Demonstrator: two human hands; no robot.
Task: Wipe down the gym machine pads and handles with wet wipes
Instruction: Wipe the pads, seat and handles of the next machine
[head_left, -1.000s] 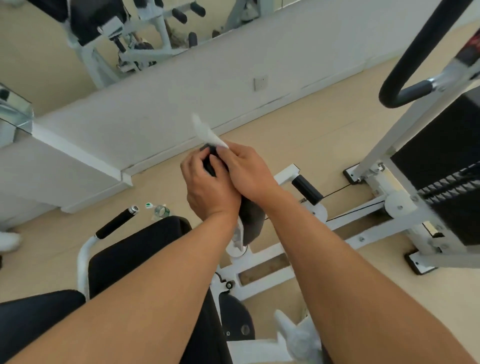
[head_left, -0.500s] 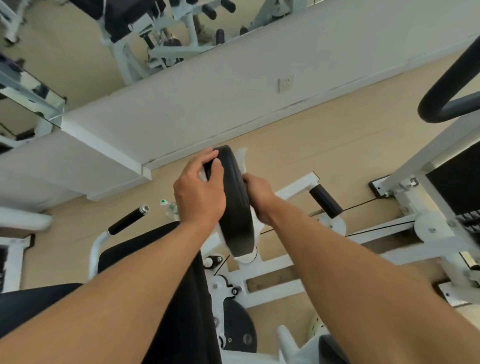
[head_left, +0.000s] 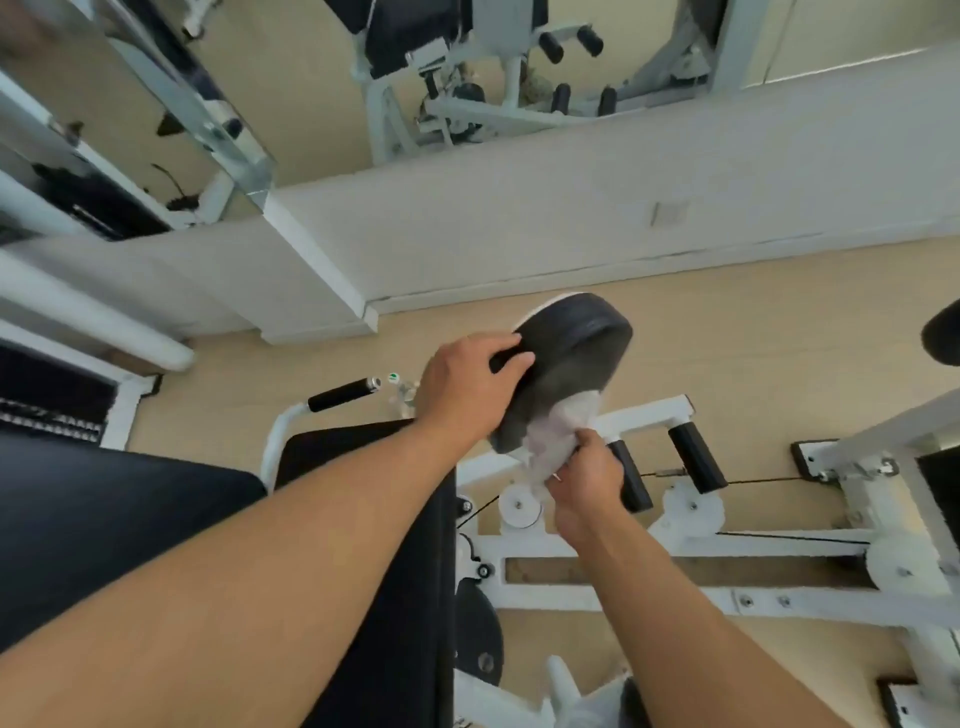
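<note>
A black oval machine pad (head_left: 569, 348) stands up at the centre, above the white machine frame (head_left: 649, 551). My left hand (head_left: 465, 387) grips the pad's upper left edge, fingers curled over it. My right hand (head_left: 584, 480) is closed on a crumpled white wet wipe (head_left: 558, 434) pressed against the pad's lower face. The black seat pad (head_left: 363, 519) lies under my left forearm. A black side handle (head_left: 343, 395) sticks out to the left of the seat.
Two black roller grips (head_left: 696, 457) sit on the frame right of my right hand, with a thin cable beside them. A small bottle with a green cap (head_left: 397, 387) lies on the beige floor. A mirror wall runs behind; a weight stack (head_left: 940, 483) stands far right.
My right hand has slid with the wipe from the pad's upper right side down to its lower face. The view has shifted, and the pad now shows more of its broad face.
</note>
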